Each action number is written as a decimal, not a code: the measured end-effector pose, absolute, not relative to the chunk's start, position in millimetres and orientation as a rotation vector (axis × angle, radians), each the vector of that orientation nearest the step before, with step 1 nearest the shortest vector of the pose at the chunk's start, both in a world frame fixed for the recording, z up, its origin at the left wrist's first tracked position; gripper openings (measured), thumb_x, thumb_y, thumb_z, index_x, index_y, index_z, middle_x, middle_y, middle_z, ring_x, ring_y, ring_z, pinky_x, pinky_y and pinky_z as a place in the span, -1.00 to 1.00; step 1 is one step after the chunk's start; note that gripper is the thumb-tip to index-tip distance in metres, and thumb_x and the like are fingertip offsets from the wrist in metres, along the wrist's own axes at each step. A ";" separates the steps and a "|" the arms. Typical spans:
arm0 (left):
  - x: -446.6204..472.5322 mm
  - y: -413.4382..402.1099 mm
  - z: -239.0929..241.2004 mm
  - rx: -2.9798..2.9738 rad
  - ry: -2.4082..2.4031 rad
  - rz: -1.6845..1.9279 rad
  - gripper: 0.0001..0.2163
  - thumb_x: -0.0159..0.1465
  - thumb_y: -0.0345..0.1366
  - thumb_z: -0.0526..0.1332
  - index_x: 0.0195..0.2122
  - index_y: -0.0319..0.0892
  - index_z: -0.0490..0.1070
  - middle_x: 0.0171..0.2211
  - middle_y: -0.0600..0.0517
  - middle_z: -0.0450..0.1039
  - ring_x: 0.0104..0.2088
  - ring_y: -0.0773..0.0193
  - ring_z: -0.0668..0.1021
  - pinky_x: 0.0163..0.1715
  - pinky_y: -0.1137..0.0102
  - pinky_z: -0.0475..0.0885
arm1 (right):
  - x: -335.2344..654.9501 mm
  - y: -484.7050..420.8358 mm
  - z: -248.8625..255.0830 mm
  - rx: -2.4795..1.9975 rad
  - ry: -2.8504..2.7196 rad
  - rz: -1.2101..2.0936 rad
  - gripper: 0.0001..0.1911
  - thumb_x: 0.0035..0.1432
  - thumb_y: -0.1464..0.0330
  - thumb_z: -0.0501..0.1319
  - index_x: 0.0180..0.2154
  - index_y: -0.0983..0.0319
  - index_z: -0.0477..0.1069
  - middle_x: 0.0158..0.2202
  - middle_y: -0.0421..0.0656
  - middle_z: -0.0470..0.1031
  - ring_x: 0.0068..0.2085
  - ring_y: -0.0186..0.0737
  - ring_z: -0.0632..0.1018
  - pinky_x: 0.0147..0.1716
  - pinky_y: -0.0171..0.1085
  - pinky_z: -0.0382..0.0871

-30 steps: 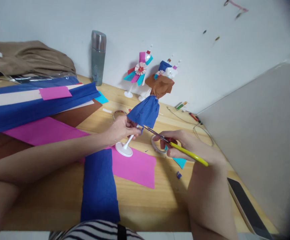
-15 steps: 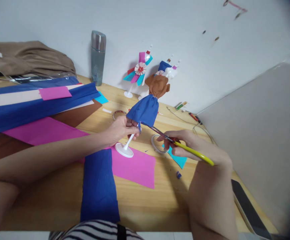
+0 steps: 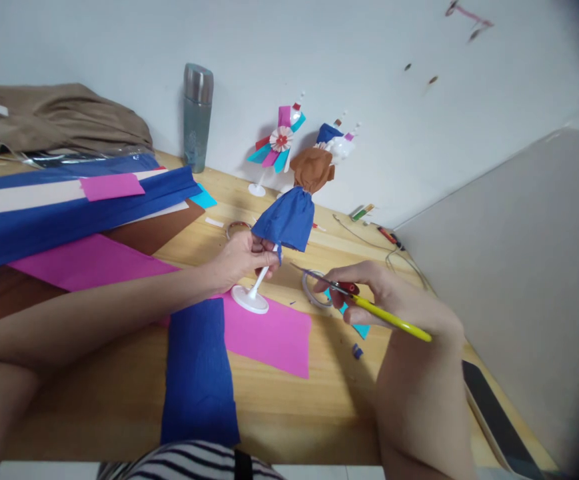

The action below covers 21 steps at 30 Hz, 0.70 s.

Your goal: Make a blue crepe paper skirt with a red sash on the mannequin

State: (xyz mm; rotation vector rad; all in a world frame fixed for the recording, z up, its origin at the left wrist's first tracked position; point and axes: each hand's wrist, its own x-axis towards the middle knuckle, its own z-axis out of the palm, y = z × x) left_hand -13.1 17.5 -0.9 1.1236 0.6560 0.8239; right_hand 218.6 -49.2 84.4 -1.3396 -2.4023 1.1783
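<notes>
Over the pale wooden table (image 3: pixel 289 420), the white-stemmed figure in brown-and-blue crepe-like paper (image 3: pixel 288 219) likely wants steady holding and short, level snips along its hem. Its long axis slants from round base (image 3: pixel 250 300) up rightward, brown top outermost; whether the base rests is unclear. Yellow-and-red-handled metal scissors (image 3: pixel 376 311), clasped in the right hand (image 3: pixel 384 283), sit just apart from the hem; the left hand (image 3: pixel 239 257) pinches the stem (image 3: pixel 260 281).
</notes>
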 end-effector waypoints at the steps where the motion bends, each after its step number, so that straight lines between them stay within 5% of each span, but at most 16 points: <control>1: -13.1 17.1 -0.1 1.124 0.655 0.825 -0.87 0.04 -0.53 0.24 -0.46 -0.23 0.30 -0.62 0.14 0.41 -0.61 0.43 0.44 -0.51 0.47 0.33 | 218.8 -49.5 84.8 -1.374 -2.380 1.152 -0.34 0.07 -0.21 0.19 -0.28 0.30 0.48 -0.46 -0.15 0.43 -0.47 -0.30 0.39 -0.46 -0.31 0.29; 14: -12.8 15.1 8.3 1.135 0.766 0.850 -0.85 0.03 -0.63 0.23 -0.55 -0.28 0.36 -0.64 0.13 0.39 -0.61 0.45 0.44 -0.50 0.50 0.34 | 216.1 -47.7 78.0 -1.468 -2.325 1.061 -0.36 0.10 -0.19 0.17 -0.29 0.29 0.48 -0.46 -0.13 0.45 -0.45 -0.27 0.39 -0.43 -0.29 0.33; 21: -11.8 17.2 -0.3 1.168 0.711 0.848 -0.89 0.06 -0.50 0.33 -0.49 -0.27 0.39 -0.61 0.11 0.40 -0.60 0.42 0.42 -0.52 0.46 0.32 | 211.1 -46.6 78.9 -1.432 -2.371 1.020 -0.36 0.11 -0.20 0.15 -0.28 0.29 0.48 -0.44 -0.13 0.44 -0.43 -0.25 0.40 -0.43 -0.28 0.30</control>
